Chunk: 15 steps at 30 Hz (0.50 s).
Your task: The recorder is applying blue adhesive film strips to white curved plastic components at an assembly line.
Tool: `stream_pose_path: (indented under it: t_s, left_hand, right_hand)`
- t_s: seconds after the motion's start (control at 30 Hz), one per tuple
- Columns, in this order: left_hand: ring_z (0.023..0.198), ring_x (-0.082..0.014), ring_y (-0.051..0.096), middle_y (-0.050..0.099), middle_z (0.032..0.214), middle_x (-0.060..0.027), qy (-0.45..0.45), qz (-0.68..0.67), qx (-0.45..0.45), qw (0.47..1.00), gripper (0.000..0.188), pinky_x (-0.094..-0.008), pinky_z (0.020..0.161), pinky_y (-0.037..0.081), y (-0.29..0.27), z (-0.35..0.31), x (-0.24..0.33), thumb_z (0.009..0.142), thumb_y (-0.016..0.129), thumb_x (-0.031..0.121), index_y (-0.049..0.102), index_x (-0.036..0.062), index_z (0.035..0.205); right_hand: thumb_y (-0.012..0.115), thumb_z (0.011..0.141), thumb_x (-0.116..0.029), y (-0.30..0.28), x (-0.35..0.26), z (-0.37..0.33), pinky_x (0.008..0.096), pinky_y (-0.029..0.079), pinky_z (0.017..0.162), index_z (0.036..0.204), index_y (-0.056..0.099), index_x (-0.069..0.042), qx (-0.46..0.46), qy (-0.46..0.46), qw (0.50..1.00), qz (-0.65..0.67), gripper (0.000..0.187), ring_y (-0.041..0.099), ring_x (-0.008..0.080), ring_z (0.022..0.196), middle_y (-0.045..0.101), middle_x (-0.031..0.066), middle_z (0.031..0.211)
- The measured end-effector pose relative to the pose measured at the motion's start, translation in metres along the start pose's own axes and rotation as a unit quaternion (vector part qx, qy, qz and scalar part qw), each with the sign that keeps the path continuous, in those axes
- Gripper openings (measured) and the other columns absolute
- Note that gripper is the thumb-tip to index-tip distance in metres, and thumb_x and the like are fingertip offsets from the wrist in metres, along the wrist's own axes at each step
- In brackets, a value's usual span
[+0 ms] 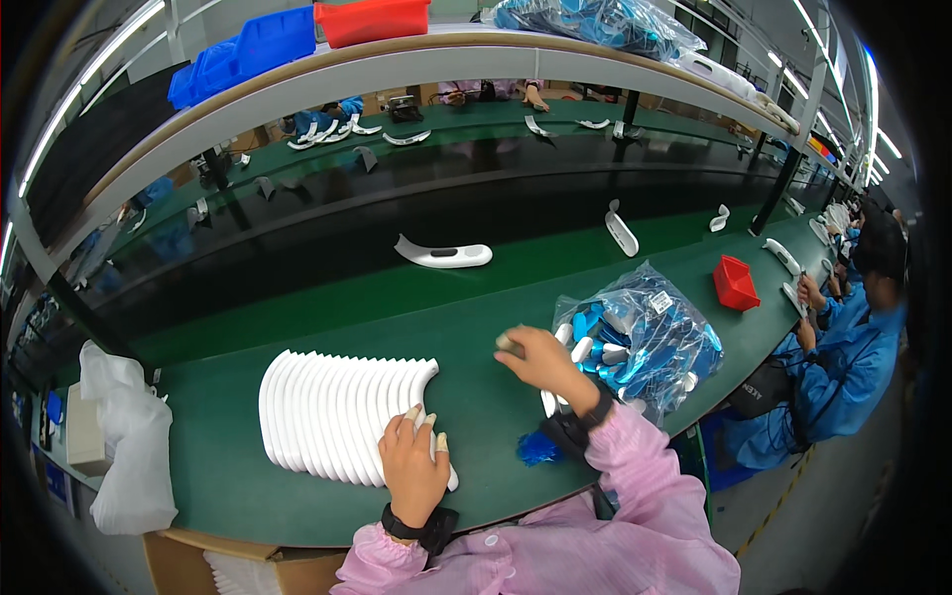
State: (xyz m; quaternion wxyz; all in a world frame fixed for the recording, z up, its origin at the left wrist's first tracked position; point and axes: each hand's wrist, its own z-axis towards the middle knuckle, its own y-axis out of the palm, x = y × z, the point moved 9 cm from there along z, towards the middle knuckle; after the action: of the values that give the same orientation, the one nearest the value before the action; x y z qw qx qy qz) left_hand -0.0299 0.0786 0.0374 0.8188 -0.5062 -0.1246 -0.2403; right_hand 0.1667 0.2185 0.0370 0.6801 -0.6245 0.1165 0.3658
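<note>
Left hand [415, 466] rests flat, fingers spread, on the near end of the row of white curved shells [342, 418], gripping nothing; right hand [540, 359], just right of the row, pinches a small pale part [508, 343] at its fingertips; the clear bag of blue and white parts [645, 337] lies further right of the row on the green bench [476, 327]. Judgement: steady the end shell firmly; seat the part squarely before pressing; a loose stack could slide.
</note>
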Motion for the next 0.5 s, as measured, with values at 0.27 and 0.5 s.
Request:
stream_pose_path:
  t_s: [0.27, 0.5]
  left_hand:
    - [0.117, -0.0353, 0.048, 0.058, 0.124, -0.0154, -0.031, -0.068, -0.013, 0.997, 0.03, -0.0436, 0.1, 0.035, -0.005, 0.004, 0.006, 0.08, 0.066, 0.008, 0.065, 0.0003, 0.11]
    - [0.11, -0.0253, 0.058, 0.058, 0.125, -0.0147, -0.03, -0.306, -0.13, 0.943, 0.039, -0.0345, 0.089, 0.046, 0.013, 0.004, 0.032, 0.085, 0.064, 0.004, 0.058, -0.0007, 0.123]
  right_hand:
    - [0.075, 0.073, -0.026, -0.014, 0.042, -0.105, 0.0432, 0.052, 0.059, 0.076, 0.066, -0.003, -0.007, 0.174, 0.965, -0.197, 0.024, 0.066, 0.034, 0.071, 0.066, 0.0168, 0.076]
    - [0.074, 0.076, -0.018, -0.003, 0.052, -0.106, 0.0431, 0.049, 0.06, 0.082, 0.065, -0.002, 0.048, 0.161, 0.985, 0.025, 0.019, 0.064, 0.035, 0.069, 0.066, 0.0171, 0.079]
